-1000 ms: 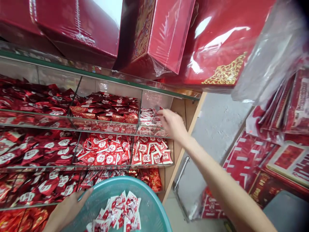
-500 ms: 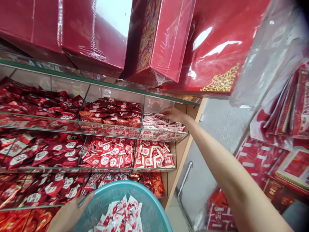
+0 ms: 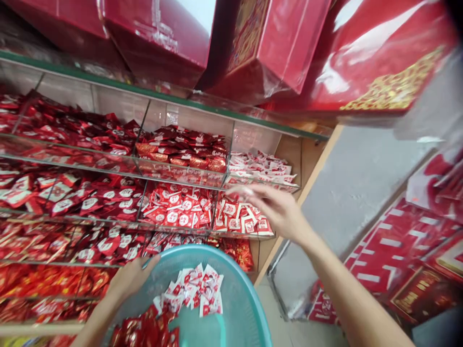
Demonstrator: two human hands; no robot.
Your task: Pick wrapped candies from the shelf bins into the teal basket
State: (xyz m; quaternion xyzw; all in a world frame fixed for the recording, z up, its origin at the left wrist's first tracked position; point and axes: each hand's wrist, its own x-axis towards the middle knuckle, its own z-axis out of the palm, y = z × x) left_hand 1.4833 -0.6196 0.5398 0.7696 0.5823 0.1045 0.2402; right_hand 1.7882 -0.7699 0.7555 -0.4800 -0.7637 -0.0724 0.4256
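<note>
My left hand (image 3: 132,277) grips the rim of a round teal plastic basket (image 3: 261,308), thumb over the edge. Inside the basket lie small white-and-red packets (image 3: 211,291) and a heap of shiny red wrapped pieces (image 3: 146,327). Out in front of the shelves, above the basket's far side, hangs my right hand (image 3: 280,209), its fingers drawn together and smeared by motion. A small whitish-red packet (image 3: 241,191), blurred, shows at its fingertips. Behind and above that hand is a compartment of white-and-red packets (image 3: 262,164).
Glass-fronted shelves (image 3: 181,178) hold compartments of red packets (image 3: 184,205). Large red boxes (image 3: 282,48) in clear wrap stand on the glass shelf above. A grey wall (image 3: 336,178) rises at the right, with red packaged goods (image 3: 383,246) beside it.
My right hand has come out of the top right compartment, down and towards me. The view has shifted, and more of the basket shows, including red wrapped pieces.
</note>
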